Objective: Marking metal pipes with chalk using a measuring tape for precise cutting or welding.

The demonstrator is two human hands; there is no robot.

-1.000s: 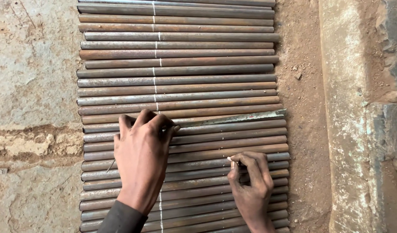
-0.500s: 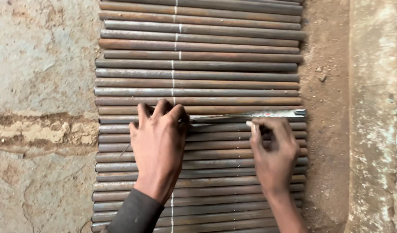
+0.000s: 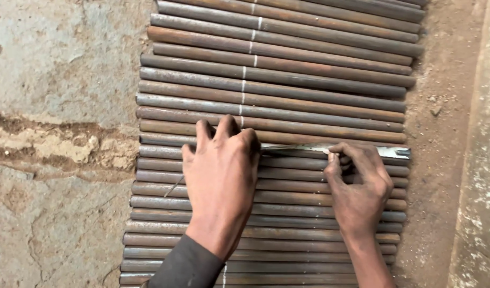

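A row of rusty steel rods (image 3: 287, 85) lies side by side on the ground, with a white chalk line (image 3: 244, 85) running across them. A flat metal ruler (image 3: 303, 148) lies along one rod. My left hand (image 3: 223, 170) presses flat on the ruler's left part, fingers spread over the rods. My right hand (image 3: 359, 181) pinches a small white piece of chalk (image 3: 326, 152) against the ruler's edge near its right end.
Rough concrete floor (image 3: 58, 80) with a cracked, crumbling strip lies to the left of the rods. Brown dirt (image 3: 442, 133) with small pebbles borders the rods on the right, and a raised concrete edge (image 3: 482, 160) runs further right.
The view has shifted so the rods sit further right. My right hand rose from the lower rods to the ruler with the chalk. My left hand stays pressed on the ruler.
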